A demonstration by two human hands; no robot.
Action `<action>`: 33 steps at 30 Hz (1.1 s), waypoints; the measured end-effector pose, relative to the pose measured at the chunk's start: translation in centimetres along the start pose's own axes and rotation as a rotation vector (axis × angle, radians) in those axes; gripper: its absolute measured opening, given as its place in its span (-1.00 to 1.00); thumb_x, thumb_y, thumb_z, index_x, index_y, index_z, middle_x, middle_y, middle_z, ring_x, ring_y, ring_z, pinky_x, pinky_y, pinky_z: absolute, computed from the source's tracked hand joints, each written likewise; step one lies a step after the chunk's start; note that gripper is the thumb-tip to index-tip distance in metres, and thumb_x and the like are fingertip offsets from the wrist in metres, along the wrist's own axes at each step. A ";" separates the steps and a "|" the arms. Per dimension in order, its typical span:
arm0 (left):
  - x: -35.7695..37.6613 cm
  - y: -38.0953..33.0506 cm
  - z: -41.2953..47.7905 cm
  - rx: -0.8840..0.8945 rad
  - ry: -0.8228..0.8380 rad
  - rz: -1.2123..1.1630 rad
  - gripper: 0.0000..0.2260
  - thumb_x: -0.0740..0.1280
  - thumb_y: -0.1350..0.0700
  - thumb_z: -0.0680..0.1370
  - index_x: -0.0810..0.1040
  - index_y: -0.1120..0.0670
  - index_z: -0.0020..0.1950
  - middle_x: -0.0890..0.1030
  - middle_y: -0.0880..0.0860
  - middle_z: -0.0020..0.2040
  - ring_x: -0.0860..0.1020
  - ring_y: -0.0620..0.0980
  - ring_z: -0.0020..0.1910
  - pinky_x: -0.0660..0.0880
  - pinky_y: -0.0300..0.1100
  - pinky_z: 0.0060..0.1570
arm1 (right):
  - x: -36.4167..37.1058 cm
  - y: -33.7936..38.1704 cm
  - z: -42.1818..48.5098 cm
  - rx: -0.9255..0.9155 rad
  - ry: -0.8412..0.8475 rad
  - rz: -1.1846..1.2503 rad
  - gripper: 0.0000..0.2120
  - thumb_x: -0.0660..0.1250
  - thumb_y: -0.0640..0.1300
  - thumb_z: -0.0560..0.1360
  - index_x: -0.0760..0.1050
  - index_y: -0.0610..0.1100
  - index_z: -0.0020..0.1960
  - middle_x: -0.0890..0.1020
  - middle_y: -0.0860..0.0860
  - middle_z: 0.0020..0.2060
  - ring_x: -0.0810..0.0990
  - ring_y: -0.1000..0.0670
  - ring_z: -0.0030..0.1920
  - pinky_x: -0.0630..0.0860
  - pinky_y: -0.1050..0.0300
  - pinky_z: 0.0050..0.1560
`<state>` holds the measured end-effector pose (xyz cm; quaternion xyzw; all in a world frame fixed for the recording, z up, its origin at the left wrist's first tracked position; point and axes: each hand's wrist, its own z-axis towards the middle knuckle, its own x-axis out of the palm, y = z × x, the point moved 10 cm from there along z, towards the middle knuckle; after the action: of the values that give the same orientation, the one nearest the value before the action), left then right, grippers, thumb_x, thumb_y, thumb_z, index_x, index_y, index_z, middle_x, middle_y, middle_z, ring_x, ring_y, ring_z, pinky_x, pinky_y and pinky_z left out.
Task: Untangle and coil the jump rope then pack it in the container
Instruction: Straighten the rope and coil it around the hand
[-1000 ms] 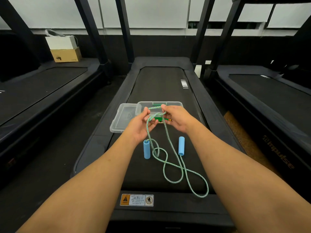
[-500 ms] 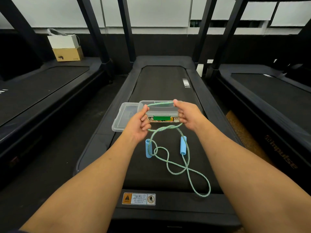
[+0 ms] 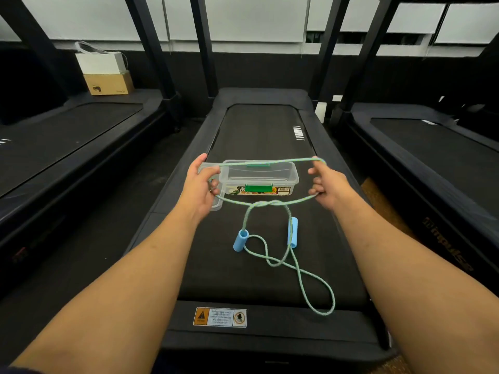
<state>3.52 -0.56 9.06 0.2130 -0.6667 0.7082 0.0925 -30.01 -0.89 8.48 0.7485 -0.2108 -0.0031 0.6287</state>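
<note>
Two hands: left hand [image 3: 198, 188] and right hand [image 3: 325, 184] are each pinching the jump rope [image 3: 272, 203], stretching a loop taut.
Rope knot: sitting at the loop's 6 o'clock; the handles [image 3: 240, 240] are lying below on the treadmill belt [image 3: 259, 136].
Container [image 3: 260, 178]: sitting open at 12 o'clock, behind the loop.

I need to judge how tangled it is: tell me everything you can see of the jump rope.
The jump rope is a pale green braided cord with two light blue foam-like handles lying on the treadmill belt. The left hand and right hand stretch a wide loop above the clear container. A crossing sits below that loop, and further twisted loops trail on the belt toward the camera.
</note>
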 end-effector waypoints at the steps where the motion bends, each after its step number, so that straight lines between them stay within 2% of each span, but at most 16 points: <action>1: -0.1 -0.5 0.2 0.046 0.019 0.147 -0.53 0.30 0.36 0.52 0.46 -0.07 0.33 0.53 0.01 -0.22 0.38 -0.13 -0.41 0.30 -0.24 -0.39 | -0.8 0.2 0.1 0.000 -0.047 -0.012 -0.64 0.38 0.10 0.52 0.48 -0.15 -0.28 0.21 0.06 -0.57 0.10 0.09 -0.61 0.18 0.25 -0.52; 3: -0.5 -1.1 0.4 0.137 0.000 0.416 -0.53 0.30 0.40 0.48 0.47 0.01 0.32 0.55 -0.02 -0.24 0.45 -0.15 -0.38 0.37 -0.27 -0.32 | -2.0 0.3 0.0 0.003 -0.130 -0.065 -0.54 0.36 0.24 0.46 0.45 -0.14 -0.33 0.18 0.06 -0.59 0.09 0.06 -0.60 0.12 0.23 -0.48; 5: -1.9 -1.3 0.7 0.163 -0.105 0.446 -0.66 0.34 0.33 0.52 0.51 0.07 0.25 0.58 0.01 -0.21 0.50 -0.11 -0.34 0.44 -0.22 -0.27 | -2.7 0.4 -0.3 0.012 -0.187 -0.142 -0.51 0.33 0.29 0.43 0.44 -0.13 -0.35 0.19 0.05 -0.58 0.11 0.05 -0.59 0.12 0.23 -0.48; 8: -3.6 0.2 1.0 0.003 -0.210 0.165 -0.90 0.26 0.19 0.62 0.52 0.14 0.11 0.63 0.10 -0.19 0.60 0.01 -0.26 0.56 -0.08 -0.11 | -2.7 0.3 -0.8 0.031 -0.211 -0.170 -0.51 0.32 0.30 0.43 0.43 -0.13 -0.34 0.21 0.05 -0.55 0.13 0.04 -0.57 0.13 0.24 -0.51; 11: -2.7 1.5 0.4 -0.161 -0.157 -0.057 -0.85 0.16 0.07 0.67 0.48 0.08 0.01 0.52 0.03 -0.36 0.64 0.07 -0.24 0.57 0.06 0.06 | -2.3 0.7 -1.0 0.032 -0.210 -0.183 -0.50 0.32 0.29 0.44 0.43 -0.14 -0.33 0.21 0.04 -0.52 0.13 0.04 -0.55 0.12 0.27 -0.53; 13: -1.9 1.5 0.0 -0.179 -0.113 -0.110 -0.70 0.14 -0.14 0.67 0.46 0.07 -0.02 0.33 0.00 -0.44 0.44 -0.01 -0.43 0.60 -0.01 -0.14 | -1.9 0.8 -0.9 0.037 -0.189 -0.184 -0.49 0.30 0.30 0.46 0.44 -0.15 -0.32 0.20 0.04 -0.53 0.12 0.04 -0.56 0.12 0.26 -0.53; 14: -1.5 1.2 -0.2 -0.168 -0.093 -0.073 -0.61 0.13 -0.24 0.64 0.47 0.06 -0.08 0.26 -0.02 -0.46 0.30 -0.05 -0.47 0.53 -0.11 -0.29 | -1.7 0.8 -0.8 0.039 -0.171 -0.189 -0.48 0.28 0.31 0.47 0.44 -0.15 -0.31 0.19 0.04 -0.54 0.12 0.05 -0.57 0.12 0.25 -0.52; 16: -0.9 0.1 -0.3 -0.095 -0.050 0.223 -0.49 0.13 -0.36 0.57 0.56 0.03 -0.20 0.24 -0.04 -0.46 0.20 -0.08 -0.46 0.28 -0.21 -0.41 | -1.0 1.3 -0.8 -0.011 -0.095 -0.301 -0.47 0.30 0.31 0.47 0.48 -0.16 -0.32 0.22 0.04 -0.54 0.16 0.05 -0.56 0.14 0.22 -0.49; 18: 0.3 -0.8 -0.7 0.005 0.028 0.540 -0.42 0.13 -0.35 0.58 0.65 0.06 -0.28 0.34 -0.01 -0.42 0.29 -0.11 -0.42 0.30 -0.23 -0.31 | 0.6 2.4 -1.2 -0.177 0.024 -0.685 -0.51 0.38 0.26 0.45 0.58 -0.17 -0.36 0.36 0.03 -0.49 0.33 0.04 -0.47 0.27 0.15 -0.39; 20: 1.1 -0.8 -0.8 0.044 0.071 0.661 -0.42 0.15 -0.29 0.61 0.68 0.11 -0.29 0.41 0.03 -0.36 0.36 -0.07 -0.32 0.33 -0.21 -0.17 | 3.0 1.6 -1.8 -0.303 0.180 -1.134 -0.62 0.44 0.18 0.41 0.67 -0.13 -0.32 0.51 0.03 -0.42 0.48 0.01 -0.32 0.42 0.09 -0.22; 23: 2.3 -0.9 -1.4 0.069 0.126 0.702 -0.69 0.28 -0.02 0.59 0.67 0.08 -0.25 0.40 0.04 -0.29 0.32 0.02 -0.23 0.28 -0.20 -0.22 | 4.7 -2.0 -1.7 -0.246 0.293 -1.487 -0.76 0.48 0.13 0.37 0.63 -0.05 -0.19 0.59 0.05 -0.32 0.58 -0.06 -0.10 0.51 -0.08 0.15; 25: 2.8 -0.4 -1.8 0.074 0.155 0.734 -0.83 0.33 0.09 0.55 0.66 0.08 -0.18 0.45 0.00 -0.28 0.33 -0.07 -0.26 0.26 -0.25 -0.27 | 5.4 -3.5 -1.7 -0.219 0.272 -1.545 -0.86 0.44 0.01 0.42 0.60 -0.02 -0.08 0.61 0.02 -0.18 0.57 -0.11 0.08 0.37 -0.22 0.34; 28: 2.8 -0.1 -2.5 0.064 0.132 0.713 -0.88 0.36 0.16 0.53 0.60 0.07 -0.20 0.44 -0.19 -0.48 0.36 -0.16 -0.34 0.29 -0.38 -0.34 | 6.3 -4.5 -2.3 -0.242 0.195 -1.658 -0.65 0.37 -0.02 0.50 0.47 -0.03 0.26 0.59 -0.05 0.12 0.51 -0.16 0.25 0.15 -0.32 0.43; 30: 3.1 -0.1 -2.5 0.057 0.138 0.668 -0.89 0.37 0.12 0.51 0.59 0.07 -0.22 0.39 -0.11 -0.42 0.32 -0.13 -0.35 0.29 -0.28 -0.28 | 8.2 -4.6 -3.3 -0.394 0.208 -1.717 -0.45 0.41 0.09 0.46 0.34 0.00 0.37 0.51 -0.09 0.26 0.45 -0.21 0.31 0.21 -0.30 0.37; 31: 3.3 -0.3 -2.4 0.068 0.147 0.647 -0.90 0.37 0.08 0.48 0.61 0.09 -0.18 0.36 -0.06 -0.37 0.31 -0.11 -0.33 0.28 -0.23 -0.25 | 9.7 -4.6 -4.0 -0.513 0.245 -1.691 -0.44 0.41 0.12 0.44 0.34 0.01 0.37 0.50 -0.09 0.26 0.46 -0.20 0.30 0.29 -0.25 0.33; 33: 3.6 -0.7 -2.3 0.094 0.146 0.616 -0.81 0.33 0.02 0.43 0.64 0.10 -0.11 0.38 -0.02 -0.31 0.33 -0.08 -0.29 0.27 -0.17 -0.20 | 13.2 -4.7 -6.4 -0.712 0.416 -1.519 -0.63 0.37 0.10 0.47 0.47 0.00 0.21 0.57 -0.02 0.08 0.54 -0.13 0.12 0.47 -0.08 0.15</action>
<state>0.19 1.26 11.17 -0.0460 -0.6579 0.7465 -0.0887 -14.81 1.45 8.82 0.4304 0.4795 -0.3512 0.6793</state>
